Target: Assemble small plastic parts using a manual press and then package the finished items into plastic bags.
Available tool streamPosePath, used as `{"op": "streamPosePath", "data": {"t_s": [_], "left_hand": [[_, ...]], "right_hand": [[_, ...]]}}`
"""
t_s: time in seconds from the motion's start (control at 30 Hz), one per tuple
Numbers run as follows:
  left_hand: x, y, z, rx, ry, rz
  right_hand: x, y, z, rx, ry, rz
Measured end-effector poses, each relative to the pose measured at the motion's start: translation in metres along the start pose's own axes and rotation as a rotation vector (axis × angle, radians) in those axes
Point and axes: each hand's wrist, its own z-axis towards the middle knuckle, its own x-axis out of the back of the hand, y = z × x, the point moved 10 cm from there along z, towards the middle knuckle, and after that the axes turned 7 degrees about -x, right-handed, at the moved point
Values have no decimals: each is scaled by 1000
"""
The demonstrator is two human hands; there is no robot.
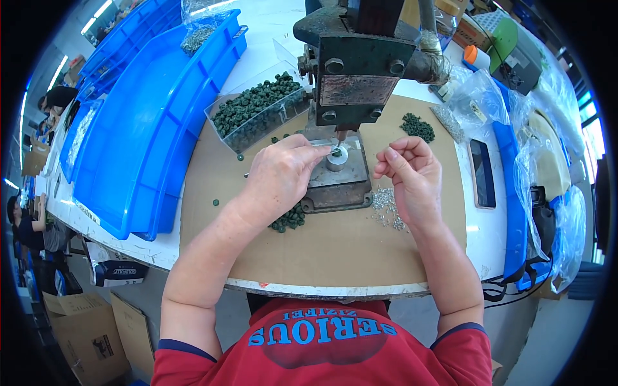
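The left hand [278, 175] pinches a small green part [336, 152] onto the round metal die [337, 159] directly under the press ram [341, 135], while the right hand [412, 174], fingers curled on something tiny, hovers just right of it.

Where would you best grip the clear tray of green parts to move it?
Grip the clear tray by its two long walls, from above at the near-left end. It lies open-topped and slanted, its far end close to the press, and the blue bins crowd its left.
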Motion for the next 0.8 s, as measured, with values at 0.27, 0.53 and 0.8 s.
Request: {"op": "streamPosePath", "data": {"t_s": [0.27,0.53,0.8], "left_hand": [[1,2,1,-4,12,25],[3,-2,0,70,-12,-62],[1,-1,-3,70,-53,-70]], "right_hand": [[2,-40,8,132,14,-42],[9,-67,12,243,38,-79],[14,-44,11,183,43,-47]]}}
